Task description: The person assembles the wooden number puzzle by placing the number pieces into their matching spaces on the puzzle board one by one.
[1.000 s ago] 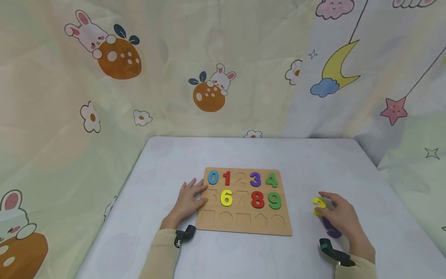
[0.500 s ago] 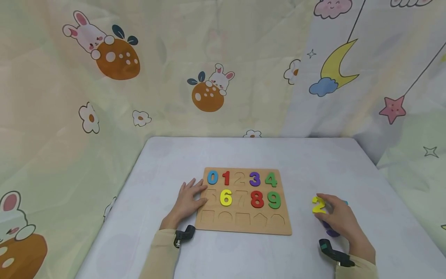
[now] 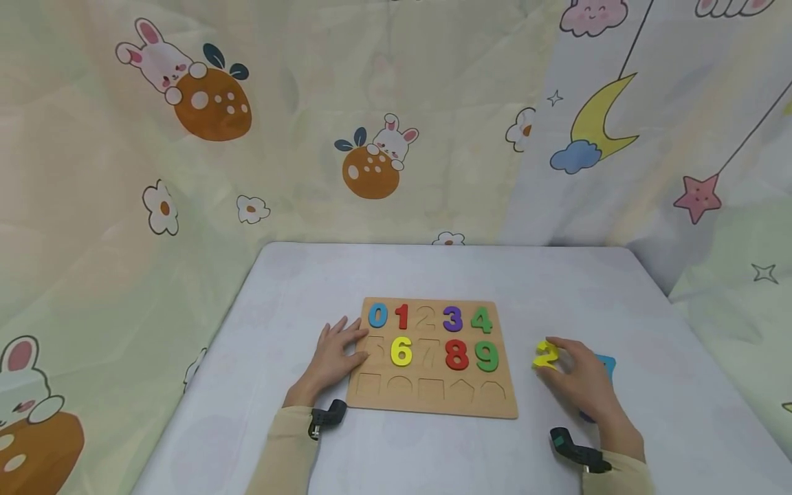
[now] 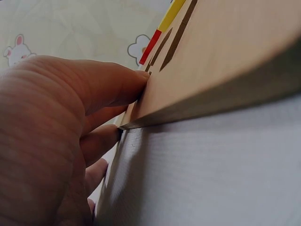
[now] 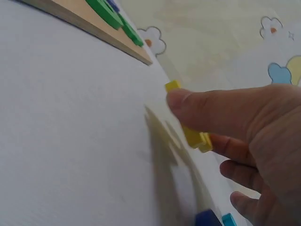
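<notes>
Between thumb and fingers my right hand [image 3: 583, 379] pinches a yellow wooden number 2 [image 3: 546, 357], to the right of the puzzle board. In the right wrist view the yellow 2 [image 5: 193, 136] is seen edge-on, its shadow falling on the table. My left hand [image 3: 334, 355] rests at the left edge of the wooden number board [image 3: 433, 407], fingers extended. The left wrist view has the thumb [image 4: 127, 84] on the board's top and the other fingers along its edge. Pieces 0, 1, 3, 4, 6, 8 and 9 lie in the board; the 2, 5 and 7 outlines are bare.
A blue piece [image 3: 608, 364] and a purple piece [image 3: 586, 417] lie on the white table [image 3: 470, 454], partly hidden by the right hand. The board's bottom row has several bare shape outlines. A printed cloth [image 3: 297, 103] hangs behind the table.
My right hand has drawn the yellow 2 left, away from the purple and blue pieces, turning it on the way. More of the blue piece shows now. The left hand has stayed put.
</notes>
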The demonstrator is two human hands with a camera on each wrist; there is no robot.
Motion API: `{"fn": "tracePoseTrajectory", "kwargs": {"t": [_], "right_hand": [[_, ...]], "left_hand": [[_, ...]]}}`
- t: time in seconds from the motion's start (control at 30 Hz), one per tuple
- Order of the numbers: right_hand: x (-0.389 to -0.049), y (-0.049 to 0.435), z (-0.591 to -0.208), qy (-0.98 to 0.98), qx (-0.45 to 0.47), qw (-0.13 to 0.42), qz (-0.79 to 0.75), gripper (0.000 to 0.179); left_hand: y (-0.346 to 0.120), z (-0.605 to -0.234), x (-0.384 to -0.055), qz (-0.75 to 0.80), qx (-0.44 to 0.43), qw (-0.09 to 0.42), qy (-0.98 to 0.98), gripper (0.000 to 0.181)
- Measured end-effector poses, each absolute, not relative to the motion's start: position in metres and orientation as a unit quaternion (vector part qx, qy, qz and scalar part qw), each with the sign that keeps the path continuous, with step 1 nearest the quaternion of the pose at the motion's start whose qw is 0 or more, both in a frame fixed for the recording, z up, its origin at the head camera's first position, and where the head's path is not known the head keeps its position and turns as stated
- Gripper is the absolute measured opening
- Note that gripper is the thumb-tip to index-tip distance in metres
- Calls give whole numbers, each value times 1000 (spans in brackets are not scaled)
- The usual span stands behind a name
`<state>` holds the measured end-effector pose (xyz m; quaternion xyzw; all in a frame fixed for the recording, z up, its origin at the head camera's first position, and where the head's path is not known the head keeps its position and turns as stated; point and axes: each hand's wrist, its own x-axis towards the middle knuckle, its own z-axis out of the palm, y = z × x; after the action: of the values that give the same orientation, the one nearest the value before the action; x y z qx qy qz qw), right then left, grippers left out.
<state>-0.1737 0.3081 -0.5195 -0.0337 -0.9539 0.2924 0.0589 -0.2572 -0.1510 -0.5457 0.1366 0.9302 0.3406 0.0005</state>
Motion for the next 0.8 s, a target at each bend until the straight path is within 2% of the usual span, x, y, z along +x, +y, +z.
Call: {"fn": "tracePoseTrajectory", "kwargs": {"t": [0.33, 0.67, 0.8], "right_hand": [[-183, 280, -526, -948, 0, 72, 310, 58], [-187, 251, -535, -939, 6, 42, 341, 59], [-187, 239, -539, -936, 24, 57, 346, 56]], "left_hand": [[-153, -547, -257, 341, 139, 2, 930, 45], [-153, -547, -256, 344, 148, -13, 927, 39], [-153, -546, -256, 342, 148, -12, 928, 39]]}}
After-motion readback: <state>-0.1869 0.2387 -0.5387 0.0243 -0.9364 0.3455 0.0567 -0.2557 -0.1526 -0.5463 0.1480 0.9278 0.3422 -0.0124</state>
